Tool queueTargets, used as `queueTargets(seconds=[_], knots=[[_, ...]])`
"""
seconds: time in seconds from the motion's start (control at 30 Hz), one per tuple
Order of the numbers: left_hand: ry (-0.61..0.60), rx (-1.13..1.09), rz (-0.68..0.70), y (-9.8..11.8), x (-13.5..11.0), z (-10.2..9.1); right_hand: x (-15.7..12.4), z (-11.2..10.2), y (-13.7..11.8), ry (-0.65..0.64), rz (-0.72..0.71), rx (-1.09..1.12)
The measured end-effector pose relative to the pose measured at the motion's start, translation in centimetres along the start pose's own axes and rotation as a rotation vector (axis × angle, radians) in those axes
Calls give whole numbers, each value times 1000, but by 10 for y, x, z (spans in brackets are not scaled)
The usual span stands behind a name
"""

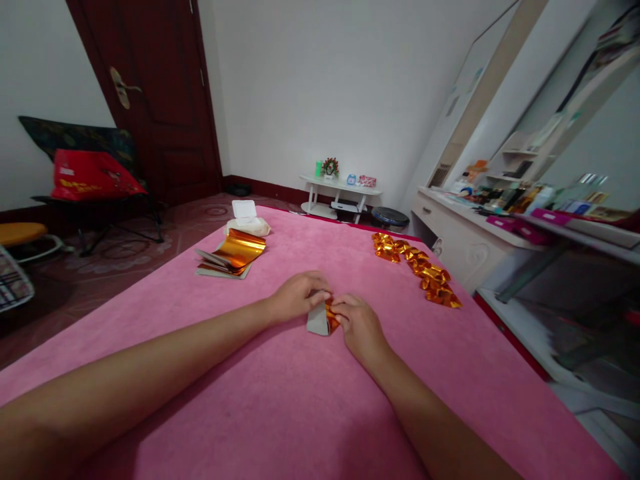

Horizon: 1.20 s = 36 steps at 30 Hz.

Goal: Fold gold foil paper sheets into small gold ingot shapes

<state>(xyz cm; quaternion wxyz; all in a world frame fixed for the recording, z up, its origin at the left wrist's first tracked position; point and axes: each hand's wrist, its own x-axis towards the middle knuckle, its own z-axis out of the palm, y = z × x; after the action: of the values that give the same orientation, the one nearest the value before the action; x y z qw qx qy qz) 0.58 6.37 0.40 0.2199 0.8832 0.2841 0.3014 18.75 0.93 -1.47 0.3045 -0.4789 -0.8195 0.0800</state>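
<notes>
Between my two hands is a partly folded sheet of gold foil paper [319,321], its grey backing facing me and a strip of shiny gold on its right side. My left hand [300,295] pinches its upper left part with the fingers closed. At the right edge, my right hand [361,327] grips the gold side between thumb and fingers. A stack of loose gold foil sheets [243,250] lies farther off to the left, curling upward. Several folded gold foil pieces [425,268] form a crooked row on the right.
The pink cloth surface [260,407] spreads under everything. Behind the foil stack sits a white pack with a raised lid [245,212]. Beyond the far edge stand a small white table [343,185] and a dark round stool [390,217]. A cluttered dresser [470,230] borders the right.
</notes>
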Motion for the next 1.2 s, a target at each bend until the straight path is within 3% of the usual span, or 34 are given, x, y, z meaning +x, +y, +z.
queueTargets(seconds=[0.07, 0.23, 0.33, 0.5, 0.57, 0.67, 0.87, 1.0, 1.2], knots=[[-87, -79, -203, -15, 17, 1, 1, 2, 2, -2, -27, 39], [-407, -221, -272, -35, 47, -5, 1, 3, 5, -2, -59, 94], [-529, -261, -307, -34, 51, -12, 1, 0, 4, 6, -83, 94], [-624, -246, -397, -28, 37, -22, 2, -5, 3, 37, -71, 77], [-617, -222, -412, -25, 29, -22, 3, -4, 5, 14, -49, 83], [-502, -138, -347, -20, 18, -17, 2, -4, 6, -21, -38, 119], [-319, 125, 43, 4, -3, -1, -8, -19, -3, -112, -82, 201], [-227, 332, 89, 28, -26, -4, -22, -33, -7, -168, -99, 200], [-239, 464, 102, 57, -56, -6, -40, -38, -10, -166, -67, 254]])
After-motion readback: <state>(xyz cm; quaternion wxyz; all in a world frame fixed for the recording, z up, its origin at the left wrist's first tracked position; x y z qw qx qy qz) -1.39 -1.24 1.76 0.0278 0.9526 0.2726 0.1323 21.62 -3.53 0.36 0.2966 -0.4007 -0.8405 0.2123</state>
